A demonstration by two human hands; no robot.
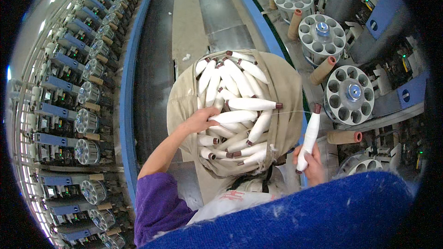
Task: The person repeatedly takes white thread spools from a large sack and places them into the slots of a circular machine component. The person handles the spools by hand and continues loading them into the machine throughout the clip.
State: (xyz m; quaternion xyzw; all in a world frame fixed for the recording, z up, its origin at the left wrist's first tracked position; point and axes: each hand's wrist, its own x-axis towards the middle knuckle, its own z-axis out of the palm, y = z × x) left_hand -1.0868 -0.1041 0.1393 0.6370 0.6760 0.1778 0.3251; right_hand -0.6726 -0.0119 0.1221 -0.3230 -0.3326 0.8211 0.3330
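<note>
A beige cloth bag (288, 83) lies open in front of me, heaped with white yarn bobbins (235, 78) that have dark brown ends. My left hand (201, 120) reaches in from the left, fingers closed round the end of one bobbin (235, 117) on the heap. To the right of the bag, my right hand (314, 165) grips another full yarn bobbin (312, 131), held nearly upright with its brown tip at the top. A thin white thread (295, 111) runs from near that tip back toward the heap.
On the right stand round magazines (349, 94) with ringed holes, and tan cones (323, 70) beside them. A long row of winding units (87, 94) lines the left. Blue rails (130, 87) edge the aisle floor (187, 9) on both sides.
</note>
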